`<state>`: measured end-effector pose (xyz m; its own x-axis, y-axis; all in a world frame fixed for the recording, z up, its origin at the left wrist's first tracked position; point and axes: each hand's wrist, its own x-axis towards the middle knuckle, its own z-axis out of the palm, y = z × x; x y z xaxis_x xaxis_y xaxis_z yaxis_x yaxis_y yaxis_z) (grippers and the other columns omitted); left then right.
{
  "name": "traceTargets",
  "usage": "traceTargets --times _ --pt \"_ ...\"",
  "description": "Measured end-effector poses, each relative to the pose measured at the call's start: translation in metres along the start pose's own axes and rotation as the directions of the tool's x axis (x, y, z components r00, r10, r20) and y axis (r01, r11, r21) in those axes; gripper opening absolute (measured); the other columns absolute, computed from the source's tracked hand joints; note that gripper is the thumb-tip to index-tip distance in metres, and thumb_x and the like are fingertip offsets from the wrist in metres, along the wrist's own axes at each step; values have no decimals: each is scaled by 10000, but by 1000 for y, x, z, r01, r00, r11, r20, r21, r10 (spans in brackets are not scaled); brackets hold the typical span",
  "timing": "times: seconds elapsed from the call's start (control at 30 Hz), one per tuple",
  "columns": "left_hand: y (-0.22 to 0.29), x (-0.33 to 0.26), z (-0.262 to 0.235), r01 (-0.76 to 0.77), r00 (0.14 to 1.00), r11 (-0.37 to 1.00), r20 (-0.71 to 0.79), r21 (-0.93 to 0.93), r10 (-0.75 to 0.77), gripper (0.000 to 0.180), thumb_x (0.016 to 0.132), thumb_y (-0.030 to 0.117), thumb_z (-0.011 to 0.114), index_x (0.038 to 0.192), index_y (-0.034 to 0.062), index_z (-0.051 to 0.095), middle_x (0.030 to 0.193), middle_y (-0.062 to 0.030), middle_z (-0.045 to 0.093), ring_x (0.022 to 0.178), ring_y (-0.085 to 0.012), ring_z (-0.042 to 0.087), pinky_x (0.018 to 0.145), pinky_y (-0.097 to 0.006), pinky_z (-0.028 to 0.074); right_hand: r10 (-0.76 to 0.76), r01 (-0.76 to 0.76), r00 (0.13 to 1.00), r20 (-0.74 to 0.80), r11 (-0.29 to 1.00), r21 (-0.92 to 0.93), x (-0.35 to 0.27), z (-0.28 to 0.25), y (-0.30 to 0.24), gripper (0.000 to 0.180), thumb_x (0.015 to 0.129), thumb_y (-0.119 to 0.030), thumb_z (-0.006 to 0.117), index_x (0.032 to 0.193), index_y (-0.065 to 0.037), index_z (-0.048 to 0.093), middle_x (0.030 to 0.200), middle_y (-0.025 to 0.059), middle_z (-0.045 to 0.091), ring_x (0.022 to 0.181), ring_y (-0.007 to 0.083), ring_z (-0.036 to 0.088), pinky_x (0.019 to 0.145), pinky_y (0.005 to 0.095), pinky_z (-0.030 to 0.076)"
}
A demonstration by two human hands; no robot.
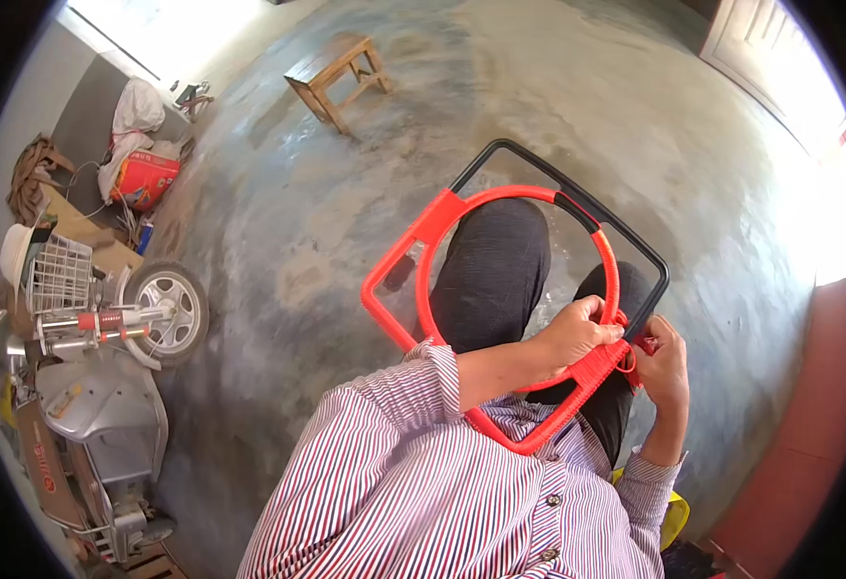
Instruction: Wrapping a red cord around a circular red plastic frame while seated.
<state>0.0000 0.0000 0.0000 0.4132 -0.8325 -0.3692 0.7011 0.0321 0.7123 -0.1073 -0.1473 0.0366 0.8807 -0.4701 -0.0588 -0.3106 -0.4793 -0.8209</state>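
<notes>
Across my lap lies a frame (438, 216): a rounded square with a ring inside it. Most of it is wrapped in red cord, while the far and right sides of the square and a short stretch of the ring are black. My left hand (577, 338) grips the frame at its right corner, thumb on top, where square and ring meet. Just outside that corner, my right hand (664, 369) is closed around red cord (632, 367), with a loop showing beside the fingers. How much cord is inside the right hand is hidden.
A small wooden stool (336, 79) stands ahead on the concrete floor. To the left are a grey scooter (105, 405) with a white basket (61, 270) and a red sack (145, 179). A white door (761, 58) is at the far right. Something yellow (675, 519) shows beside my right sleeve.
</notes>
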Motion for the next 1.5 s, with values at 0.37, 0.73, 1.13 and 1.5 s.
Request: traceTargets --times 0.37,0.73,1.13,1.5 --pt "12 -4 6 16 1000 978 -5 -208 -17 188 1015 154 515 1155 32 544 1029 -65 624 881 -131 654 799 -285 566 138 -119 990 -1 860 496 5 14 6 123 831 -48 688 894 53 656 782 10 657 735 80 577 660 259 486" --pt "9 -4 4 43 999 963 -1 -267 -45 193 1009 138 516 1175 43 533 967 -74 631 874 -172 659 807 -326 557 191 -158 980 -59 922 354 3 -7 41 272 838 -105 695 1055 56 662 877 75 695 790 123 632 737 275 515" --pt "18 -9 8 120 992 969 -1 -218 -123 217 995 125 528 1169 -3 553 1016 -84 610 913 -163 646 828 -319 560 234 -187 971 -39 856 482 -7 -13 48 254 893 -126 667 1065 61 667 926 74 696 844 112 628 775 269 515" --pt "16 -7 4 119 993 966 8 -229 -120 198 1001 121 524 1156 7 570 1006 -76 636 916 -158 654 841 -313 559 275 -86 960 -59 488 869 -12 -30 48 179 941 -100 593 1066 24 624 907 17 631 819 79 594 761 223 487"
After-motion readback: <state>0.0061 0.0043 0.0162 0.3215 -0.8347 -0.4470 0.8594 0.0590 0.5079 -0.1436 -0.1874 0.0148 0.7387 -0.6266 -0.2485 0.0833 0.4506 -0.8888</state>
